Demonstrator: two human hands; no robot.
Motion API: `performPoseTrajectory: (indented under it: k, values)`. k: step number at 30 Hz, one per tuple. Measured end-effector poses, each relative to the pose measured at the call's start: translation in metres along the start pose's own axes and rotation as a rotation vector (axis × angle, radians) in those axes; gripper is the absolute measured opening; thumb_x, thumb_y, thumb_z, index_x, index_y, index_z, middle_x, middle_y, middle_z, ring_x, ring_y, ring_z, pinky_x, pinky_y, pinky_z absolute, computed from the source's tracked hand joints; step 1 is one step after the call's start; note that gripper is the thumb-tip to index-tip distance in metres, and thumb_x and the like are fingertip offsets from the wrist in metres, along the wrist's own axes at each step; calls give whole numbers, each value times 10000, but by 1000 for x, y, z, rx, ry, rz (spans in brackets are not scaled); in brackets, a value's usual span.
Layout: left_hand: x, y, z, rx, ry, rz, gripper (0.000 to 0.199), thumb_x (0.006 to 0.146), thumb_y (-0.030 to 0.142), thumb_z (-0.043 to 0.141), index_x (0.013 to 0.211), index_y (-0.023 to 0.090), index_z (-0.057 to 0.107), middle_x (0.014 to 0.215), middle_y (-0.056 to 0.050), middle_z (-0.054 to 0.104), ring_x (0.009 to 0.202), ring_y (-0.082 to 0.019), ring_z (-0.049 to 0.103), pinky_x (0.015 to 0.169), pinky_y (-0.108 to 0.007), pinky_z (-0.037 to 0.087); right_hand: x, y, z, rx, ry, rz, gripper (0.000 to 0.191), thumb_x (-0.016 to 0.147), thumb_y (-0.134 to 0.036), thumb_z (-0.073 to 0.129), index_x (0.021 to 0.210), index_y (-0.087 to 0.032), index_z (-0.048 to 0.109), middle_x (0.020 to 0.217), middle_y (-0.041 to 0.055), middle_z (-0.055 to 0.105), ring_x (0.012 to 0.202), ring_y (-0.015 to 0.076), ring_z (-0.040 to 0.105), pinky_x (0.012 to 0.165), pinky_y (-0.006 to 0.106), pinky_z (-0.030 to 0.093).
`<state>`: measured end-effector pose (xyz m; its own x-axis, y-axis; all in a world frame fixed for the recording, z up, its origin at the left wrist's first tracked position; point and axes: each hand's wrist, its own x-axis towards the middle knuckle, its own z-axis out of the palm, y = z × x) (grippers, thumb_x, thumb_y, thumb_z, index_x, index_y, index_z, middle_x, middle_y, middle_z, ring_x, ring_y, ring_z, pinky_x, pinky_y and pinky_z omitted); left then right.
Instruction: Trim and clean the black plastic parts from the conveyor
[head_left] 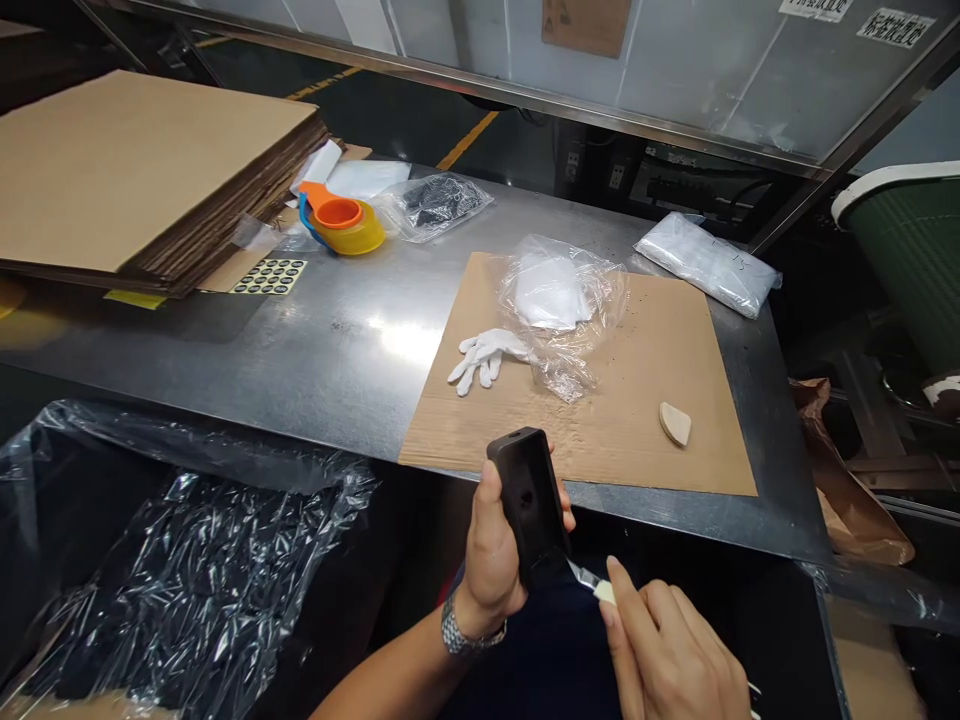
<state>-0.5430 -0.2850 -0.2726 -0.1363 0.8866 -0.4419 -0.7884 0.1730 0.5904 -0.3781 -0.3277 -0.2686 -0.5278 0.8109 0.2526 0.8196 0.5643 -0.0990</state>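
My left hand (491, 550) is wrapped round a black open-sided rectangular case (527, 500), held tilted beyond the table's front edge, with fingertips showing on its right side. My right hand (667, 640) grips a small knife (602, 588) by its pale handle. The knife's blade points up and left, at the lower right rim of the case; whether it touches cannot be made out. Behind the case lies a brown cardboard sheet (637, 450), bearing a white glove (489, 355), a clear plastic bag (555, 295) with white material inside, and a small beige block (675, 425).
Stacked cardboard (150, 170) fills the metal table's (337, 350) left end, near an orange and yellow tape dispenser (341, 222). A wrapped white packet (709, 262) lies at the back right. Below left is a plastic-lined bin (180, 580); a green container (907, 260) stands right.
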Motion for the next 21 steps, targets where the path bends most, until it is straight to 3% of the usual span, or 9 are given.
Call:
performPoseTrajectory:
  k: [5, 9, 14, 21]
  values:
    - [2, 5, 3, 40, 52, -60, 633, 815, 651, 383, 1114, 118, 548, 665, -63, 590, 542, -158, 554, 529, -244, 468, 0, 1, -1, -15, 3, -25, 317, 906, -253, 464, 1151, -97, 593, 586, 6, 488, 513, 110, 466, 499, 254, 359]
    - [6, 8, 2, 23, 50, -154, 630, 810, 667, 374, 1111, 139, 539, 662, -53, 587, 531, -150, 551, 503, -225, 450, 0, 4, -1, 166, 8, 23, 306, 922, -217, 430, 1159, -85, 571, 624, 23, 546, 544, 112, 519, 518, 238, 395]
    - [6, 9, 1, 12, 46, -181, 646, 789, 682, 404, 1104, 137, 550, 657, -54, 583, 527, -150, 549, 495, -222, 448, 0, 3, -1, 299, -30, 99, 231, 934, -203, 393, 959, -141, 614, 631, 13, 593, 531, 101, 557, 506, 210, 395]
    - [3, 10, 3, 62, 53, -150, 684, 772, 698, 415, 1116, 122, 551, 649, -61, 591, 516, -154, 549, 501, -231, 450, 6, 0, 0, 247, -97, 100, 283, 943, -223, 344, 766, -185, 562, 532, -34, 513, 428, 82, 499, 439, 206, 326]
